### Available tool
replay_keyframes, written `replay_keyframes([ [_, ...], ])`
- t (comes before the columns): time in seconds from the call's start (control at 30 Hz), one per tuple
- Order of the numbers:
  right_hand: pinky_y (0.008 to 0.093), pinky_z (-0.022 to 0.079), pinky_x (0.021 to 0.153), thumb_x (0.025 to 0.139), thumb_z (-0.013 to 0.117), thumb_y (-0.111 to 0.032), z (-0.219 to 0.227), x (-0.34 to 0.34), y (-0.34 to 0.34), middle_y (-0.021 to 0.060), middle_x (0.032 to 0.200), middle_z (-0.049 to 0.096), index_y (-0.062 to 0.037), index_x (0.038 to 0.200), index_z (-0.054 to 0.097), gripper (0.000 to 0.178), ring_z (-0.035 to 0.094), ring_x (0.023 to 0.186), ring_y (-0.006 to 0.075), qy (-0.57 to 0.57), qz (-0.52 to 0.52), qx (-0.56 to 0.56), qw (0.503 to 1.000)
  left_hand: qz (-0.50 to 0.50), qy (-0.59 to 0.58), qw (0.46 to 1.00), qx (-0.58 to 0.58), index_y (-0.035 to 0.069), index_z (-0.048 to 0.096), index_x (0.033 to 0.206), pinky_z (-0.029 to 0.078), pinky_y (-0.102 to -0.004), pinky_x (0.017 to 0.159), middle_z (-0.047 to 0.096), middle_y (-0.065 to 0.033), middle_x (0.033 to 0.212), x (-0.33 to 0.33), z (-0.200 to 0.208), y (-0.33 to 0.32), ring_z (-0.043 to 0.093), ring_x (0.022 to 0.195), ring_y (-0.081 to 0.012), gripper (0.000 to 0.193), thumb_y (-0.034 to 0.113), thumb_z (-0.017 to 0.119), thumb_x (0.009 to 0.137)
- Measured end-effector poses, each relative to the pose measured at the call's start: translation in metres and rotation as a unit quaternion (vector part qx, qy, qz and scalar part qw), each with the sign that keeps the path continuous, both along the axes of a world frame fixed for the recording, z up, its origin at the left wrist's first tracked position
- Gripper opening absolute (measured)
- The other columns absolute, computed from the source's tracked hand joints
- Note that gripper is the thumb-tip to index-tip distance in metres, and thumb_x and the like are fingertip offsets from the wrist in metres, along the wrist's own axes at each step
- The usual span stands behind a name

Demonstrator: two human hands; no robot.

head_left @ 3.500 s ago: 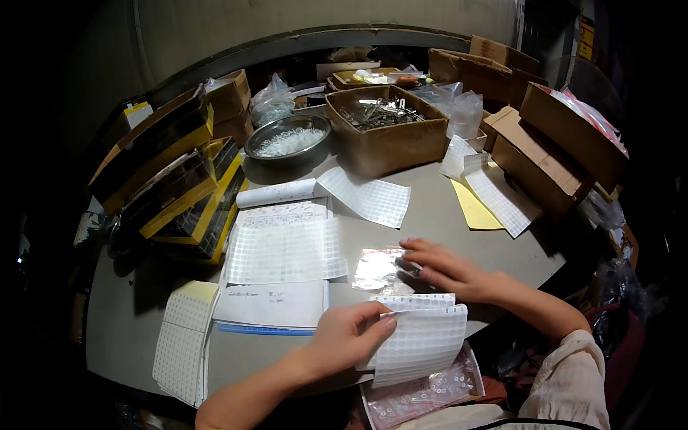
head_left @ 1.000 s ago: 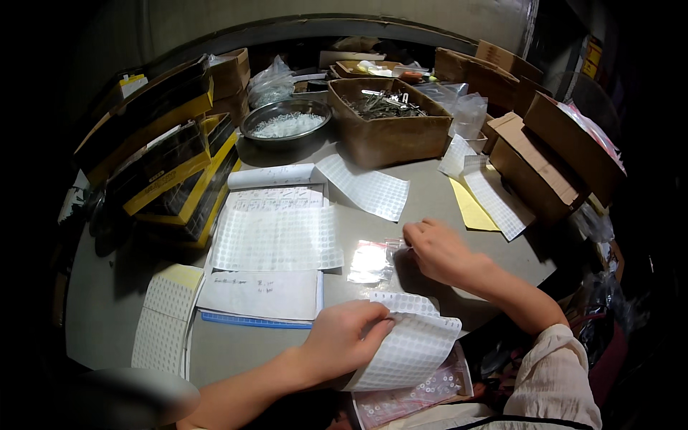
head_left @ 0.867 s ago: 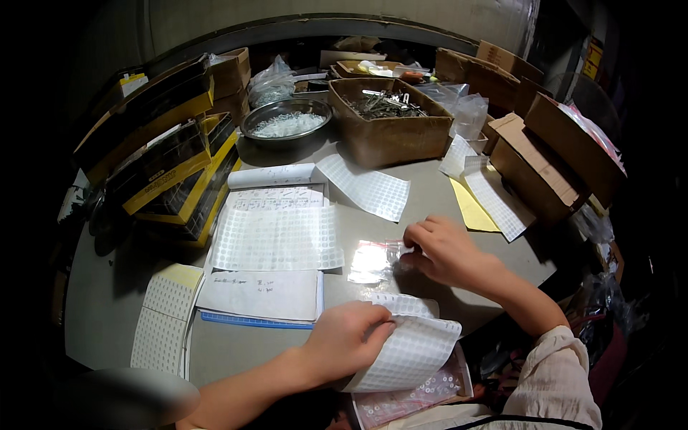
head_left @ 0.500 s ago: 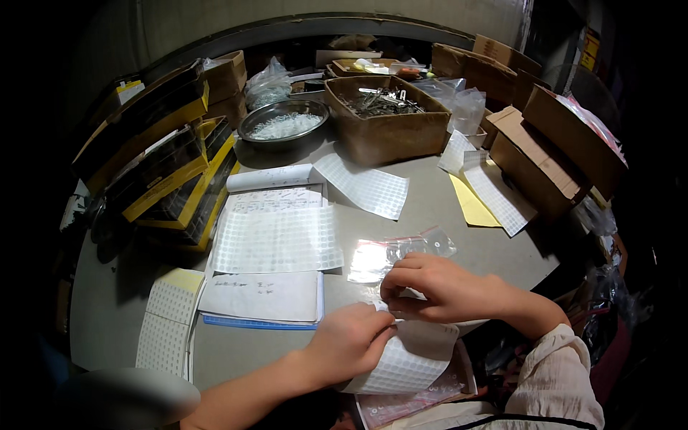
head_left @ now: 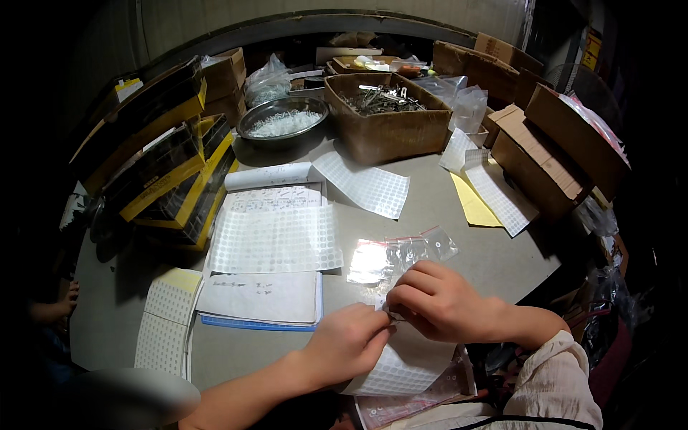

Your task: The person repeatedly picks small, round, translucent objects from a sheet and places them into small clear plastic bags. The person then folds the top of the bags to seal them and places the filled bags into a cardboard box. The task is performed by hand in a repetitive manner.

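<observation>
A sheet of small round stickers hangs curved at the table's near edge. My left hand is closed on its upper edge, thumb and fingers pinched together. Right beside it, my right hand is closed too, fingertips bent down at the sheet's top edge. What those fingertips pinch is hidden by the fingers. Just beyond my right hand lie clear zip bags with red seal lines, overlapping and shiny. Beneath the sheet, a shallow box holds more clear bags that carry small round marks.
Another sticker sheet lies across a notebook. Farther back are a metal bowl of white pieces and a cardboard box of metal parts. Black-yellow boxes stack at left. Another person's hand shows at the left edge.
My right hand has shifted slightly, its fingers drawn tighter and lower beside my left fingertips. My left hand stays nearly still. Another person's hand has come into view at far left.
</observation>
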State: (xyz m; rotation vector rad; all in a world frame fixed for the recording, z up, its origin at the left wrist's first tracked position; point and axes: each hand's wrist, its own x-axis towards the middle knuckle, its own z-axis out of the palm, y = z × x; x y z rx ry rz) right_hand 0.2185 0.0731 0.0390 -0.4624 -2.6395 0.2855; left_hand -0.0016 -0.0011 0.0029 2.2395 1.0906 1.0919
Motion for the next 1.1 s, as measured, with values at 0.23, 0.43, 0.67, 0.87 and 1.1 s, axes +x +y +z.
replay_keyframes([
  [0.23, 0.0313, 0.050, 0.072, 0.090, 0.074, -0.010, 0.009, 0.004, 0.056, 0.0037, 0.084, 0.066, -0.0026, 0.097, 0.067, 0.012, 0.063, 0.080, 0.0147, 0.084, -0.031, -0.262, 0.961, 0.026, -0.017, 0.999, -0.019, 0.002, 0.075, 0.095, 0.051, -0.0423, 0.062, 0.067, -0.0153, 0.078, -0.002, 0.003, -0.005, 0.066, 0.070, -0.0329, 0.010, 0.009, 0.077, 0.087],
  [0.43, 0.0406, 0.054, 0.079, 0.089, 0.070, -0.018, 0.004, -0.008, 0.100, 0.0157, 0.096, 0.073, -0.0002, 0.109, 0.071, 0.026, 0.070, 0.088, 0.0291, -0.122, -0.141, -0.314, 0.931, 0.019, -0.027, 0.999, -0.003, 0.001, 0.075, 0.094, 0.053, -0.0419, 0.064, 0.069, -0.0152, 0.079, 0.000, 0.000, -0.001, 0.067, 0.071, -0.0333, 0.010, 0.009, 0.077, 0.087],
  [0.67, 0.0453, 0.053, 0.074, 0.092, 0.077, -0.028, -0.009, -0.007, 0.104, 0.0169, 0.089, 0.073, -0.0008, 0.101, 0.068, 0.030, 0.071, 0.084, 0.0365, -0.210, -0.233, -0.092, 0.945, 0.022, -0.026, 0.999, -0.013, 0.002, 0.075, 0.095, 0.053, -0.0425, 0.065, 0.069, -0.0146, 0.080, -0.001, 0.001, -0.004, 0.067, 0.072, -0.0336, 0.009, 0.008, 0.076, 0.088],
  [0.87, 0.0370, 0.054, 0.071, 0.090, 0.080, -0.021, 0.001, -0.017, 0.103, 0.0127, 0.087, 0.071, -0.0030, 0.104, 0.066, 0.026, 0.069, 0.079, 0.0242, -0.107, -0.103, -0.195, 0.970, 0.022, -0.014, 1.000, 0.000, 0.002, 0.075, 0.096, 0.053, -0.0424, 0.065, 0.069, -0.0146, 0.080, 0.000, 0.000, -0.002, 0.067, 0.073, -0.0337, 0.010, 0.008, 0.076, 0.088],
  [1.1, 0.0467, 0.053, 0.076, 0.088, 0.073, -0.011, -0.025, -0.035, 0.087, 0.0167, 0.089, 0.069, -0.0024, 0.098, 0.061, 0.018, 0.066, 0.086, 0.0380, -0.058, -0.077, -0.006, 0.995, 0.022, -0.021, 1.000, -0.001, 0.002, 0.074, 0.095, 0.053, -0.0419, 0.066, 0.070, -0.0147, 0.081, -0.001, 0.002, -0.003, 0.067, 0.073, -0.0340, 0.010, 0.008, 0.076, 0.088],
])
